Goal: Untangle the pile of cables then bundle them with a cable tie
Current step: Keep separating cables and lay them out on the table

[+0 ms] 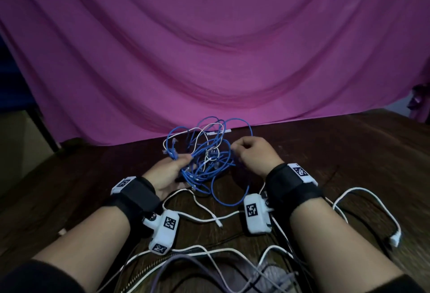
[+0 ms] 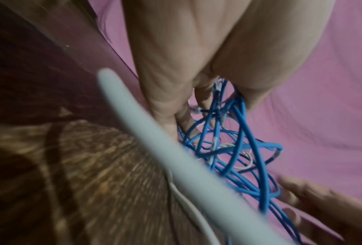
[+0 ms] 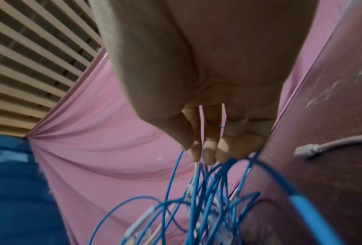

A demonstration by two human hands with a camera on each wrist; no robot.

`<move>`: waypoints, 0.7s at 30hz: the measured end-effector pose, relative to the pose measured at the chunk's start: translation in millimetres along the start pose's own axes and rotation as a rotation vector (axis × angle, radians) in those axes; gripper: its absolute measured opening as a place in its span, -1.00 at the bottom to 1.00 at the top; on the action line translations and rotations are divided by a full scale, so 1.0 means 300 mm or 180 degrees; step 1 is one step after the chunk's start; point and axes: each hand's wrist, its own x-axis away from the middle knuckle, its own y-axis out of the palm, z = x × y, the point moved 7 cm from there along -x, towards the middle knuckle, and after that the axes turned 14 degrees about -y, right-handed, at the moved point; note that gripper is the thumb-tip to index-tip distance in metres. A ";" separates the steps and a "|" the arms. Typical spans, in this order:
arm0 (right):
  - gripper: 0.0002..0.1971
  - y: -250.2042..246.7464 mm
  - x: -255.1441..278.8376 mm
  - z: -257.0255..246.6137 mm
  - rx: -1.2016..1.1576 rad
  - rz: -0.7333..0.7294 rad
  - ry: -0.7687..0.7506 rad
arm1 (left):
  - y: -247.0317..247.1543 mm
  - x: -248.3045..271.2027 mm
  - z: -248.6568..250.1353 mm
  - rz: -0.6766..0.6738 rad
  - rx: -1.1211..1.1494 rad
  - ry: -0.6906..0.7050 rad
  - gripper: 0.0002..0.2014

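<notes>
A tangle of blue and white cables (image 1: 204,153) lies on the dark wooden table (image 1: 337,144), partly lifted. My left hand (image 1: 180,164) grips a bunch of blue strands from the left side, thumb on top. In the left wrist view the fingers (image 2: 184,116) curl round the blue cables (image 2: 234,149). My right hand (image 1: 236,150) is at the tangle's right edge with its fingers curled, pinching strands. The right wrist view shows its fingertips (image 3: 209,157) meeting the blue cables (image 3: 207,190). A thin white strip (image 1: 218,131) lies just behind the pile; I cannot tell whether it is the tie.
A pink cloth (image 1: 209,48) hangs behind the table's far edge. Loose white cables (image 1: 202,213) with a plug (image 1: 395,238) trail across the near table, around my wrists. A thin dark line (image 1: 334,173) lies to the right. Grey cables (image 1: 209,267) sit at the front edge.
</notes>
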 end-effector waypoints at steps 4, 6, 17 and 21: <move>-0.83 0.016 0.008 -0.021 0.0527 -0.0217 -0.0085 | 0.037 0.013 -0.001 -0.0170 -0.0154 0.0101 -0.63; -0.69 0.017 0.016 -0.007 0.0936 -0.0377 0.0101 | 0.058 0.017 0.000 -0.0197 -0.0315 0.0204 -0.65; -0.93 -0.051 0.020 -0.021 -0.0702 0.0510 0.0458 | 0.050 -0.022 0.031 -0.0036 -0.0069 0.0196 -0.79; -0.91 -0.108 0.026 -0.056 -0.1947 0.1133 0.0371 | -0.031 -0.048 0.032 0.0439 0.0301 -0.0033 -0.89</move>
